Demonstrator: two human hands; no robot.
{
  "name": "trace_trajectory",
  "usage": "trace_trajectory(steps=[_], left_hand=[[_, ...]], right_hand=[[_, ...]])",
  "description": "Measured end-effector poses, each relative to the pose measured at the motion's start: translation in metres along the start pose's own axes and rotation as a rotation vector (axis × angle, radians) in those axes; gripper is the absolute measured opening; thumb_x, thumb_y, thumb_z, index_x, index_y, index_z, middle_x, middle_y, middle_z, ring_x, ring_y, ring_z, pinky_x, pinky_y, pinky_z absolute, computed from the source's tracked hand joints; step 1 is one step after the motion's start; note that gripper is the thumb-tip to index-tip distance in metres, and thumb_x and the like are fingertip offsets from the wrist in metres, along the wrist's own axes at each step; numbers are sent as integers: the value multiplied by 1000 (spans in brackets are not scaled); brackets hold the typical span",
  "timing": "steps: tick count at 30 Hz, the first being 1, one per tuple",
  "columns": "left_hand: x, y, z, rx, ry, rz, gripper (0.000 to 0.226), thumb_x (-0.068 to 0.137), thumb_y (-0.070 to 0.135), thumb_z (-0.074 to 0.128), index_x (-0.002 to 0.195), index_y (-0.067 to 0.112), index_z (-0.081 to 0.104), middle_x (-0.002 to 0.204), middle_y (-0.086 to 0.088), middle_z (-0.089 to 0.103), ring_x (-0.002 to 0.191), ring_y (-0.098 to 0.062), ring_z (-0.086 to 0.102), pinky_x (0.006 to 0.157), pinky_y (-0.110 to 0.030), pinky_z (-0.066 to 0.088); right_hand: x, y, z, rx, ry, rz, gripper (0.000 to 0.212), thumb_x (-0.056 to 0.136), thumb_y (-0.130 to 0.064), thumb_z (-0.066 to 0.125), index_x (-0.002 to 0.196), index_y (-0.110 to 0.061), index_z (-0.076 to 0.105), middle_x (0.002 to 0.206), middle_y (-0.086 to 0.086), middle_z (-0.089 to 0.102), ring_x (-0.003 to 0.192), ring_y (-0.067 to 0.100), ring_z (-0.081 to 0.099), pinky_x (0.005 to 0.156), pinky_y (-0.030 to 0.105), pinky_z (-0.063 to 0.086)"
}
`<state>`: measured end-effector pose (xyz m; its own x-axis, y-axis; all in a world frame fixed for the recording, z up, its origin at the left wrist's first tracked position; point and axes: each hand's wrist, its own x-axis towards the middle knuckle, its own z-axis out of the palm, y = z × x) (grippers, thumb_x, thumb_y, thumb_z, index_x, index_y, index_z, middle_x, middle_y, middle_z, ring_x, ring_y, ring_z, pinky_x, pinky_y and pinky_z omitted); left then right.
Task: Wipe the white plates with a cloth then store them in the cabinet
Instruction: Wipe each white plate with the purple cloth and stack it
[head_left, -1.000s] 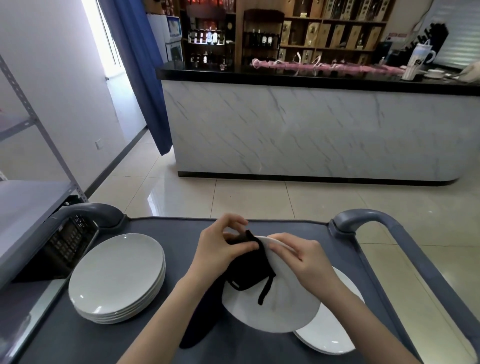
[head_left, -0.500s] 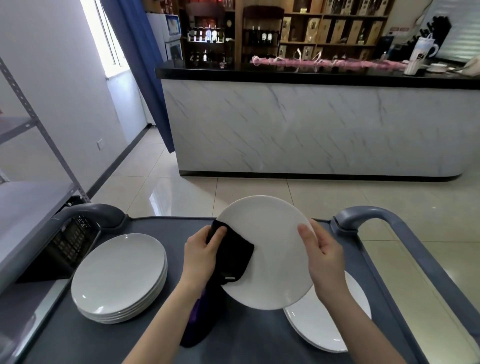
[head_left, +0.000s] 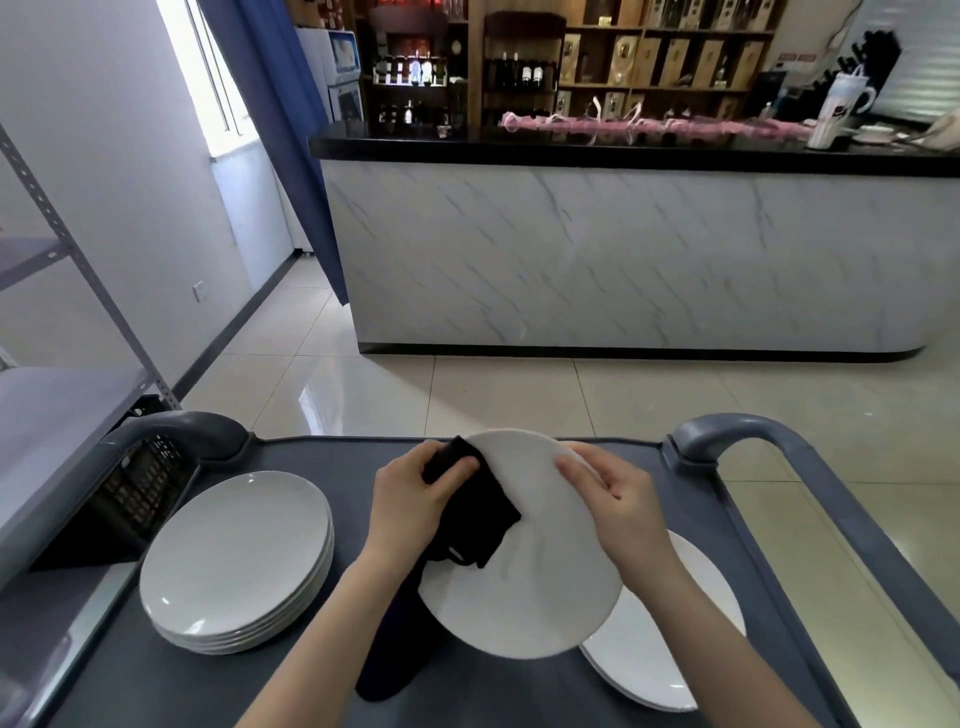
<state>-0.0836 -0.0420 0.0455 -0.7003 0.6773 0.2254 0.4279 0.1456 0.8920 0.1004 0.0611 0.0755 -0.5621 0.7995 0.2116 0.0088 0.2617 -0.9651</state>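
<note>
I hold a white plate (head_left: 540, 587) over the grey cart top (head_left: 156, 691). My right hand (head_left: 613, 504) grips its far right rim. My left hand (head_left: 415, 499) grips a black cloth (head_left: 478, 514) and presses it on the plate's upper left face; the cloth's tail hangs down below the plate. A stack of several white plates (head_left: 239, 561) sits on the cart at the left. Under the held plate, at the right, lies another white plate pile (head_left: 670, 649).
The cart has grey handles at the back left (head_left: 176, 431) and back right (head_left: 727, 431). A metal shelf rack (head_left: 47, 415) stands to the left. A marble-fronted bar counter (head_left: 623, 249) stands across the tiled floor.
The plate has tilted from upright back down to nearly flat, lower over the cart. My left hand and the cloth slid up to its upper left rim.
</note>
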Motion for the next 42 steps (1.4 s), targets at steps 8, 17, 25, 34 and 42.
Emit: trace_trajectory(steps=[8, 17, 25, 34, 42], left_hand=[[-16, -24, 1, -112, 144, -202, 28, 94, 25, 63, 67, 20, 56, 59, 16, 62, 56, 4, 53, 52, -10, 39], [4, 8, -9, 70, -208, 141, 17, 86, 24, 72, 77, 11, 66, 66, 1, 64, 62, -11, 56, 57, -15, 39], [-9, -11, -4, -24, 159, -126, 20, 91, 34, 65, 74, 23, 62, 68, 8, 65, 68, 2, 59, 58, -11, 39], [-9, -9, -8, -83, 92, -72, 21, 87, 26, 70, 69, 27, 61, 64, 20, 64, 61, 5, 57, 56, -8, 40], [-4, 1, -5, -4, -65, 47, 18, 85, 28, 73, 70, 31, 62, 64, 20, 63, 62, 4, 57, 58, -9, 40]], right_hand=[[-10, 13, 8, 57, 169, 84, 18, 99, -24, 58, 93, -39, 65, 88, -7, 72, 78, 8, 65, 66, 20, 51], [28, -11, 3, -519, -381, -77, 9, 96, -39, 60, 88, -37, 64, 77, -18, 66, 78, -1, 59, 67, 16, 40], [6, 10, 15, 12, 213, 37, 31, 99, -27, 58, 75, -9, 63, 64, 0, 53, 62, 8, 44, 57, 24, 37], [-4, 14, 3, -59, 183, 49, 22, 99, -30, 56, 81, -27, 68, 72, -11, 67, 64, -1, 56, 60, 15, 43], [6, 2, 0, -200, -62, -40, 17, 97, -27, 61, 86, -24, 74, 77, -4, 70, 74, 11, 61, 66, 19, 43]])
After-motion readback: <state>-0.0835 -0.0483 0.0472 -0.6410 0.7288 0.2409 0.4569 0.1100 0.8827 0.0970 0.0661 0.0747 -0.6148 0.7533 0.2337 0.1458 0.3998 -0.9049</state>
